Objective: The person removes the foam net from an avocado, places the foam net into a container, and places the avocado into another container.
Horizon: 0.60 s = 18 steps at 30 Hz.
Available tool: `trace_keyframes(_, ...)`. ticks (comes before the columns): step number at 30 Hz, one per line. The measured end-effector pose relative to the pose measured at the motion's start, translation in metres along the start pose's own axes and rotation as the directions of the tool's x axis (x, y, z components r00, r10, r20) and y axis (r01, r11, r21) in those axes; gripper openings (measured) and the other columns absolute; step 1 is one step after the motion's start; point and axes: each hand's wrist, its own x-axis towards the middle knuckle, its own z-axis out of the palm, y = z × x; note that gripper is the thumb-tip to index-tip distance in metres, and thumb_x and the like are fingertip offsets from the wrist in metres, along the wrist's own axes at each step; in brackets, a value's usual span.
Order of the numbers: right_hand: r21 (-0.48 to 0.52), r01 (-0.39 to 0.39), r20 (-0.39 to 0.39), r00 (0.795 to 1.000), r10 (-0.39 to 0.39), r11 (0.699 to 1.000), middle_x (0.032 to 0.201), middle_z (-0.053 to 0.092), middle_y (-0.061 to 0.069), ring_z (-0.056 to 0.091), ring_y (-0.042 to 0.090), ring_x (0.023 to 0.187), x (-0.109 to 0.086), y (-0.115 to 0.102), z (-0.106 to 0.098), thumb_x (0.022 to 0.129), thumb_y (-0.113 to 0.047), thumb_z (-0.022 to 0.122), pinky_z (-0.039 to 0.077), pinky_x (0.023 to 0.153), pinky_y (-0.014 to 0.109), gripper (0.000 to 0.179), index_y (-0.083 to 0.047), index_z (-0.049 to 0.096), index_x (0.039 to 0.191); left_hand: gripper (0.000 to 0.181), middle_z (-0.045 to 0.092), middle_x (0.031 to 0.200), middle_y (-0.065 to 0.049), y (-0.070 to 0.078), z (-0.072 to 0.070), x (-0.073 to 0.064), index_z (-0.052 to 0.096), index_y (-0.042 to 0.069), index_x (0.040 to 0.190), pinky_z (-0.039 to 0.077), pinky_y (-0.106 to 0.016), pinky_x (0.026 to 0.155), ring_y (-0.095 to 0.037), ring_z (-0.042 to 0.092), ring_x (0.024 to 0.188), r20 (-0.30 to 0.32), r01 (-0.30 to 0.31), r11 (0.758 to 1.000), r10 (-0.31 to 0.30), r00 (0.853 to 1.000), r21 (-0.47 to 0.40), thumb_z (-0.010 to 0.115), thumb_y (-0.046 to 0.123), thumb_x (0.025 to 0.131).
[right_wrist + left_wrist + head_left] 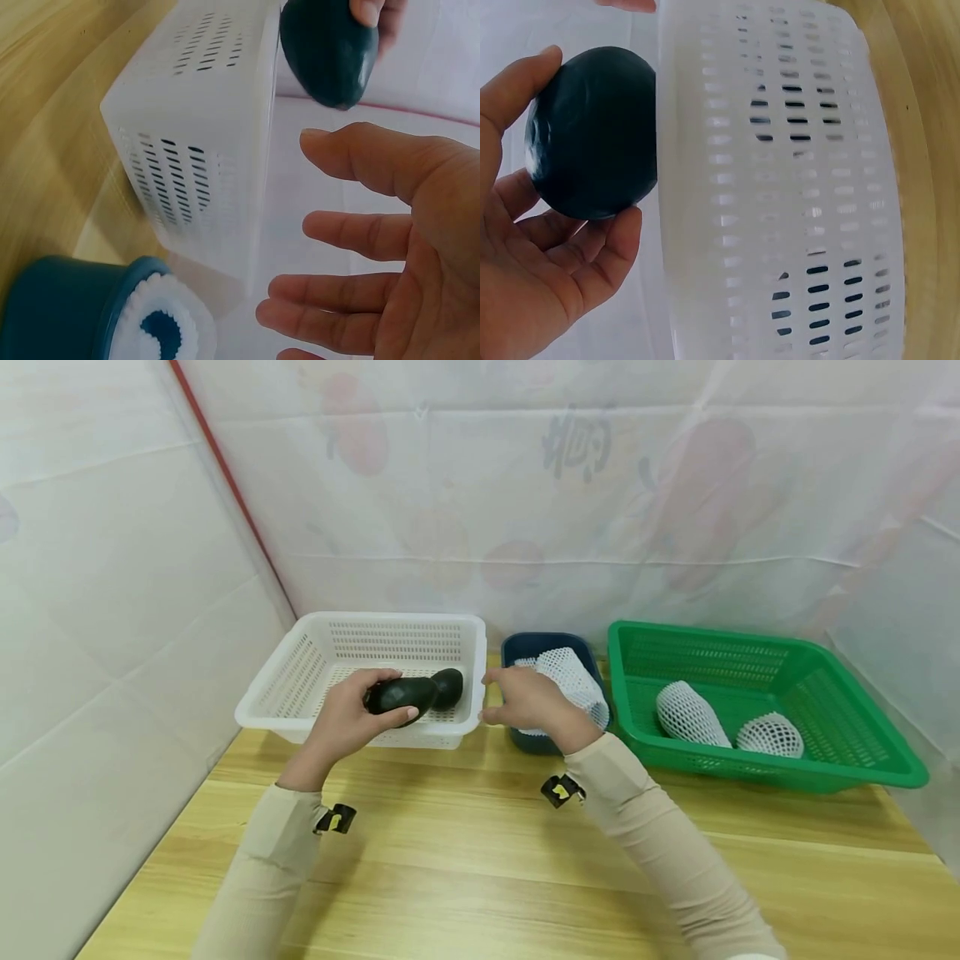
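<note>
My left hand (347,714) holds a dark green avocado (402,695) over the front rim of a white slotted basket (285,724). In the left wrist view the thumb and fingers curl round the avocado (596,135). A second avocado (448,687) lies inside the basket, partly hidden behind the held one. My right hand (531,700) hovers between the white basket and a dark blue bin (536,743). Its fingers, spread and fairly straight in the right wrist view, point toward the held avocado (330,52) with nothing between them.
White foam net sleeves (573,681) fill the dark blue bin. At the right stands a green basket (750,768) with two net-wrapped pieces, one long (688,714) and one rounder (771,735). A pale printed sheet (480,485) hangs behind the wooden table (465,860).
</note>
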Motion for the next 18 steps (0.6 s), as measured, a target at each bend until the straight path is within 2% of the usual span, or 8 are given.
trace_keyframes(4, -0.012, -0.003, 0.010, 1.000, 0.003, 1.000, 0.117, 0.060, 0.009, 0.056, 0.026, 0.102, 0.001, -0.006, 0.000, 0.082, -0.033, 0.071, 0.047, 0.079, 0.042, 0.054, -0.006, 0.055, 0.126, 0.059, 0.058, 0.116, -0.014, -0.007, -0.001, 0.006, 0.057, 0.003, 0.122, 0.044, -0.044, 0.078, -0.029, 0.052, 0.099, 0.007, 0.020, 0.999, -0.020, 1.000, 0.039, 0.079, 0.030, 0.075)
trace_keyframes(11, -0.013, -0.021, 0.041, 0.999, 0.022, 1.000, 0.117, 0.059, 0.011, 0.056, 0.023, 0.094, 0.002, -0.013, 0.002, 0.082, -0.034, 0.070, 0.046, 0.075, 0.041, 0.056, -0.007, 0.053, 0.128, 0.060, 0.052, 0.125, -0.019, -0.018, -0.003, 0.011, 0.052, 0.000, 0.128, 0.037, -0.051, 0.092, -0.036, 0.045, 0.115, 0.068, 0.068, 0.989, -0.077, 0.995, 0.134, 0.074, 0.029, 0.080)
trace_keyframes(18, -0.029, -0.024, 0.037, 0.999, 0.026, 0.999, 0.115, 0.059, 0.010, 0.055, 0.022, 0.093, 0.004, -0.013, 0.003, 0.081, -0.035, 0.071, 0.046, 0.075, 0.041, 0.056, -0.008, 0.054, 0.127, 0.057, 0.051, 0.127, -0.017, -0.018, -0.005, 0.009, 0.054, 0.003, 0.125, 0.037, -0.051, 0.091, -0.035, 0.044, 0.117, 0.091, 0.085, 0.989, -0.096, 0.991, 0.117, 0.073, 0.032, 0.081)
